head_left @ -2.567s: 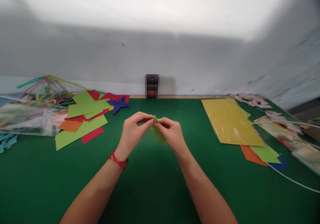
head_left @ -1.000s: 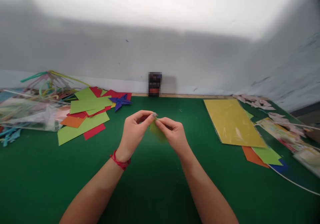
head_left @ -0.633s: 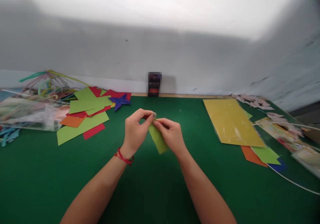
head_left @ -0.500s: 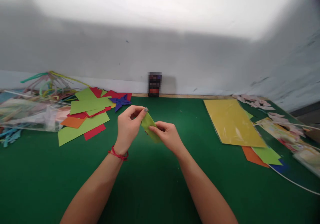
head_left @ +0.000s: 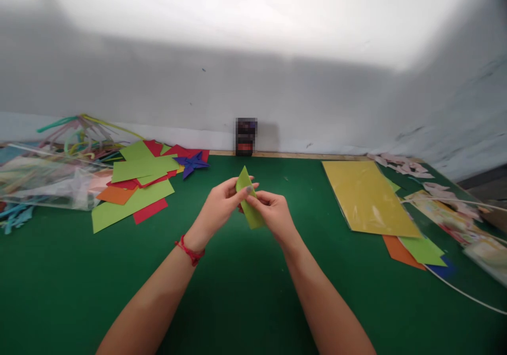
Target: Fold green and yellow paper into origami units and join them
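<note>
From afar I see, above the green table (head_left: 245,297), the left hand (head_left: 222,203) and right hand (head_left: 273,211) both pinching the green paper (head_left: 252,218), seemingly part-folded, near end plain, far tip pointed, while beyond, a blue star (head_left: 192,164) looks finished.

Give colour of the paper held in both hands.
The held paper is light yellowish green; the head view, the only one, shows it.
</note>
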`<state>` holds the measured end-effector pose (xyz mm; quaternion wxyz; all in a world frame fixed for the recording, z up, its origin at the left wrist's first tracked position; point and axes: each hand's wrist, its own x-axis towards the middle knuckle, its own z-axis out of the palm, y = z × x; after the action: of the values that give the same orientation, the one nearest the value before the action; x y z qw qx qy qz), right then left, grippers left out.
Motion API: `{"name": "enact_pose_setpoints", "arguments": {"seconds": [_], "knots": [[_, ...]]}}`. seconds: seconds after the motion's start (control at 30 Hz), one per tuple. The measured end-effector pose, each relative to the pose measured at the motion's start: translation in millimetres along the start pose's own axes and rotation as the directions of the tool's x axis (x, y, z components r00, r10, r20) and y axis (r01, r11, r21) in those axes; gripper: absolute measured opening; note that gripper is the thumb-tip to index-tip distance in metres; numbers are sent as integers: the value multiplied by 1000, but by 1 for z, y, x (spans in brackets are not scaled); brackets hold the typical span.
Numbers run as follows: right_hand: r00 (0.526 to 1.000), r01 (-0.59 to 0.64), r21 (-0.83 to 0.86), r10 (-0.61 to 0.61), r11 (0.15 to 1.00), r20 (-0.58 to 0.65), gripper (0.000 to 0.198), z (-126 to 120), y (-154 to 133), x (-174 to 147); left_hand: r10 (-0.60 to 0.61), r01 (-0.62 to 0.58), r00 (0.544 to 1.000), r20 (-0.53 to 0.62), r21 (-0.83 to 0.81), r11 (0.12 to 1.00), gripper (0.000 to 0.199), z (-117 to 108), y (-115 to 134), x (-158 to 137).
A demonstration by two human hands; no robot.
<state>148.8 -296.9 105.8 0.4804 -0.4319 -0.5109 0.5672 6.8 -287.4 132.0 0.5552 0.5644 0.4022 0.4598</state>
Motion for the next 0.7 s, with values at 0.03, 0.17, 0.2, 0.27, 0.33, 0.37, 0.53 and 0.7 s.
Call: {"name": "enact_pose_setpoints", "arguments": {"seconds": [0.03,0.17,0.2,0.27,0.33,0.37,0.53,0.7], "knots": [[1000,0,22,0,1000,-3,27,-1,-1,0,3,-3,1000,11,-4,1000,38,2,1,-1],[1000,-24,108,24,994,5,27,-2,-3,0,39,-39,999,-30,6,999,31,7,0,-3],[1000,-26,122,26,992,9,26,-2,-3,0,48,-47,998,-42,5,999,31,8,-1,-2],[1000,-29,133,27,991,14,24,-1,-3,-1,60,-60,996,-64,-4,998,31,8,-3,-2],[999,-28,120,26,992,22,24,0,-3,-2,59,-61,994,-92,-19,998,33,9,-3,-3],[999,-27,107,24,994,29,24,0,-3,-2,52,-54,993,-105,-24,998,33,9,-3,-3],[994,-30,43,25,999,107,29,4,-2,-3,25,-25,977,-211,-1,1000,31,10,-2,-6],[957,-95,9,89,995,278,31,4,2,-3,60,-73,936,-347,-26,997,31,8,-7,-2]]}}
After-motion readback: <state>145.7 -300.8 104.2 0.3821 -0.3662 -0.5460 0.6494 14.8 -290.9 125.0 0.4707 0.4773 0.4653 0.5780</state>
